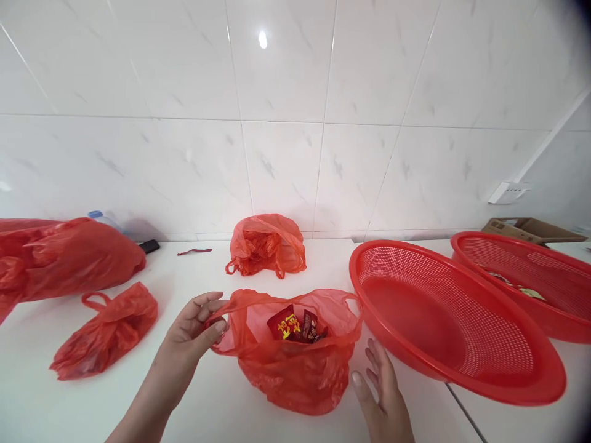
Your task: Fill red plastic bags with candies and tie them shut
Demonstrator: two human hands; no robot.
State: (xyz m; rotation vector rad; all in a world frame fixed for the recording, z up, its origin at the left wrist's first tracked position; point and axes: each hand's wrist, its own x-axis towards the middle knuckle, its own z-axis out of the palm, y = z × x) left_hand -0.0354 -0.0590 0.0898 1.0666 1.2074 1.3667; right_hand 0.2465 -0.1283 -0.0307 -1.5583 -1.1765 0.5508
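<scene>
An open red plastic bag (295, 369) stands on the white counter (221, 412) in front of me, with dark red snack packets (298, 326) inside. My left hand (196, 323) pinches the bag's left handle between thumb and fingers, holding the mouth open. My right hand (383, 394) is open, fingers stretched out, just right of the bag and not touching it. A large red perforated basin (462, 363) lies tilted directly to the right of that hand.
A second red basin (554, 289) with some items sits behind the first. Other red bags: a tied one (266, 245) at the back, a crumpled one (108, 329) on the left, a big full one (69, 258) far left. A cardboard box (530, 229) stands back right.
</scene>
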